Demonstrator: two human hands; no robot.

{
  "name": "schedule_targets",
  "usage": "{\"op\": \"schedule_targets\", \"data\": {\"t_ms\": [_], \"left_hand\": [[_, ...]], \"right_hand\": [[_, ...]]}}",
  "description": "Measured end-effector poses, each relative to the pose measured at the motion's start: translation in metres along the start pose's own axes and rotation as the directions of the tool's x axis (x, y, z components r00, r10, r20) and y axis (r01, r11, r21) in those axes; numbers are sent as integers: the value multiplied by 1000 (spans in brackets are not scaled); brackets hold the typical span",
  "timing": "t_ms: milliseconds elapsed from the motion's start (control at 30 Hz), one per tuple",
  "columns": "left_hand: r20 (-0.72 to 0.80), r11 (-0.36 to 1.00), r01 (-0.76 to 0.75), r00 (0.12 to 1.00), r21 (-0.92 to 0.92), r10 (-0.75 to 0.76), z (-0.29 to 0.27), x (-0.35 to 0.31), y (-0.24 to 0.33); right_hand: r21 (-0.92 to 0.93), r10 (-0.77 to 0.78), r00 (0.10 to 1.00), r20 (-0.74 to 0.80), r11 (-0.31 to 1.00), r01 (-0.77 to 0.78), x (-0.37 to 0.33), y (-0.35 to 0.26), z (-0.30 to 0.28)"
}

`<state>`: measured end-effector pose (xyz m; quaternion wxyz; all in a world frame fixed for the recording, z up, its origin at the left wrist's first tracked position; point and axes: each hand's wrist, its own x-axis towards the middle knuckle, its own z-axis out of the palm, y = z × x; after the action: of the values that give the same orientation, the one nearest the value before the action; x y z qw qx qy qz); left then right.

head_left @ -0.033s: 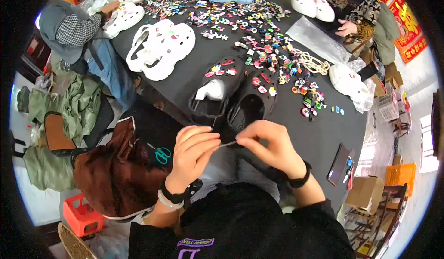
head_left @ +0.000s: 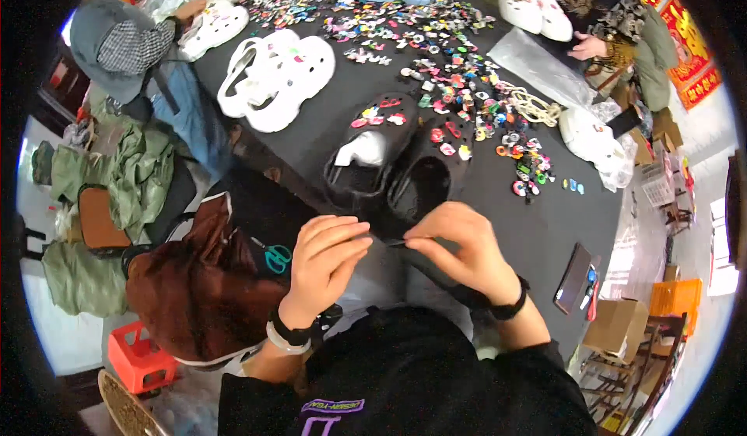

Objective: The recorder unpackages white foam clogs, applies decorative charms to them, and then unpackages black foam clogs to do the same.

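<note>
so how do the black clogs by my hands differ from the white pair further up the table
The black clogs carry coloured charms on their toes; the white clogs look bare. The black clogs sit nearest both hands, the white clogs farther off to the left. Both pairs lie side by side on the dark table.

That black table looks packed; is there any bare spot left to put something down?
Yes: a bare strip of table between the black clogs and the phone, and another between the white clogs and black clogs. The charm pile crowds the middle.
</note>
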<state>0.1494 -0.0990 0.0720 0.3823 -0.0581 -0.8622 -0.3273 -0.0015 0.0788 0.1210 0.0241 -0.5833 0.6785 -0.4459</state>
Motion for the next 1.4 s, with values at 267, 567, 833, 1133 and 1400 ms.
{"op": "schedule_targets", "data": {"t_ms": [267,567,833,1133,1400], "left_hand": [[119,664,747,662,-27,-740,12,-146,-49],[-342,223,924,328,311,-881,37,-307,-240],[-517,-270,884,-39,381,-855,56,-325,-269],[400,-371,493,-51,-787,-915,6,-323,-239],[225,-265,377,-149,-887,-963,37,-295,-142]], "right_hand": [[514,475,851,-223,799,-311,-28,16,-7],[623,390,897,-207,760,-187,-17,23,22],[842,565,805,-181,512,-171,-26,34,36],[857,584,780,-224,500,-129,-21,41,31],[759,536,822,-194,612,-220,-24,28,32]]}}
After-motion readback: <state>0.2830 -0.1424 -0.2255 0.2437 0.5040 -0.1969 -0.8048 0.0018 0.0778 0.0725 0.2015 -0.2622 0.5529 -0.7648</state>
